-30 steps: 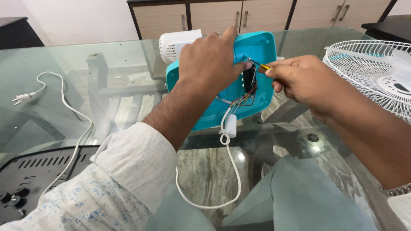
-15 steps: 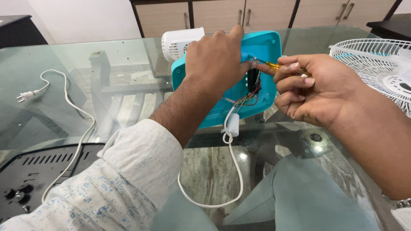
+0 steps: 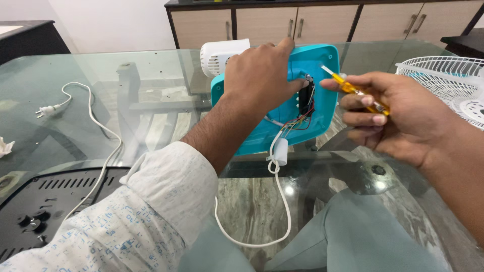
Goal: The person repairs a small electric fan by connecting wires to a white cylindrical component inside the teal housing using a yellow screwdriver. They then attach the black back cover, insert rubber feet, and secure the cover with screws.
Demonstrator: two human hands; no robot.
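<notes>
Left hand (image 3: 262, 75) clamped over teal fan base (image 3: 322, 95), tilted up on glass table (image 3: 101, 65), fingertip at wiring opening (image 3: 305, 98). Right hand (image 3: 398, 113) curled shut round yellow screwdriver (image 3: 355, 90), tip just beside opening. White cord (image 3: 272, 211) hangs below base.

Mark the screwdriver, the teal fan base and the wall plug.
screwdriver (image 3: 359, 92), head view, yellow handle.
teal fan base (image 3: 322, 65), head view, upper right panel.
wall plug (image 3: 46, 110), head view, white body.
</notes>
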